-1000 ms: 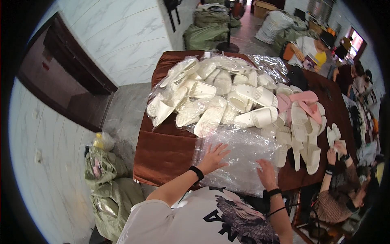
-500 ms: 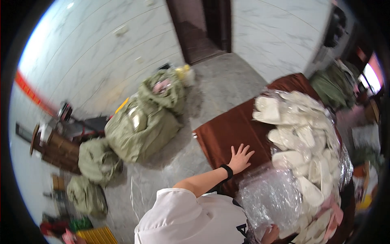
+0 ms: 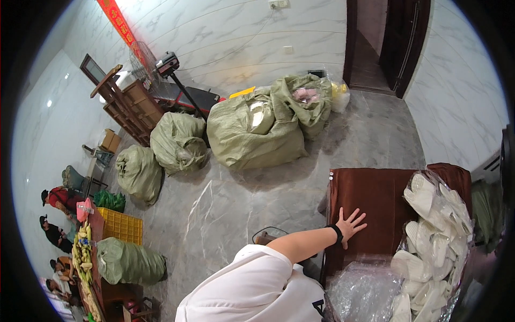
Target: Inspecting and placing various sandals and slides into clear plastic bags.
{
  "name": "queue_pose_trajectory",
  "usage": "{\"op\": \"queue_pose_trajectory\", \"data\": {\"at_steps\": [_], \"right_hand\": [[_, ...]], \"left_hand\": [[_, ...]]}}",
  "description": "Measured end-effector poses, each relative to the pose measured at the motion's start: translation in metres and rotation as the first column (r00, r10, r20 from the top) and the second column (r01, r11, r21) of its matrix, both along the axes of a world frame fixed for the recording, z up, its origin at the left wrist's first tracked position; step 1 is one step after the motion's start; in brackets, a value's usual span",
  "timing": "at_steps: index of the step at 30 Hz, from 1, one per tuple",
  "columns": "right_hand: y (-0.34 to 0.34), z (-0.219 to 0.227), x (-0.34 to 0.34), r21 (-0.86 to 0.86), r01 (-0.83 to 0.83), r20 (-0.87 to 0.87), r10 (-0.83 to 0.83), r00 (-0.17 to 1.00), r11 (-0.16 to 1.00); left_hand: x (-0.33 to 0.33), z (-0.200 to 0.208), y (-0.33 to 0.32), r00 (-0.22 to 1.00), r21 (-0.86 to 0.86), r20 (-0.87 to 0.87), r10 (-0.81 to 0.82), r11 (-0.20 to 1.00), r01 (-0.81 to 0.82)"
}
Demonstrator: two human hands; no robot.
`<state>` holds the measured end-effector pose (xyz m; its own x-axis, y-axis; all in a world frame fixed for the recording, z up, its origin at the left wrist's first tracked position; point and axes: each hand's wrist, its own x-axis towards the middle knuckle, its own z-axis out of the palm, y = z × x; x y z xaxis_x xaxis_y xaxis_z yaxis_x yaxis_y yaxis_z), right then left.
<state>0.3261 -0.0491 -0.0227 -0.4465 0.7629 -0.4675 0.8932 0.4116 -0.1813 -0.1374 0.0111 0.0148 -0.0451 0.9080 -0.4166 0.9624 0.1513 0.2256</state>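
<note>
My left hand rests with fingers spread on the brown cloth-covered table, holding nothing. A black band circles its wrist. Close by, toward the lower edge, lies a crumpled stack of clear plastic bags. Along the table's right side is a heap of white slippers, some under clear plastic film. My right hand is out of sight.
Bulging green woven sacks stand on the grey floor. Behind them lean a brown wooden rack and a fan. A yellow crate and several people by a long table are at far left. A doorway opens at the back.
The view has swung left, bringing people and the yellow crate further in. My left hand stays spread on the brown cloth. My right hand, earlier by the plastic bags, has left the view.
</note>
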Motion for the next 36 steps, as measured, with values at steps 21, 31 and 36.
{"op": "queue_pose_trajectory", "data": {"at_steps": [21, 31, 36], "right_hand": [[-0.023, -0.039, 0.056, -0.083, 0.098, -0.085, -0.105, 0.991, 0.992], [-0.026, -0.052, 0.070, -0.133, 0.115, -0.110, -0.130, 0.985, 0.984], [-0.034, -0.054, 0.087, -0.160, 0.141, -0.109, -0.160, 0.981, 0.977]], "left_hand": [[0.002, -0.002, 0.012, 0.999, -0.145, 0.039, -0.004, 0.989, 0.010], [0.002, -0.007, 0.012, 0.999, -0.125, 0.036, 0.004, 0.992, 0.000], [0.002, 0.005, 0.011, 1.000, -0.117, 0.014, -0.013, 0.993, 0.014]]}}
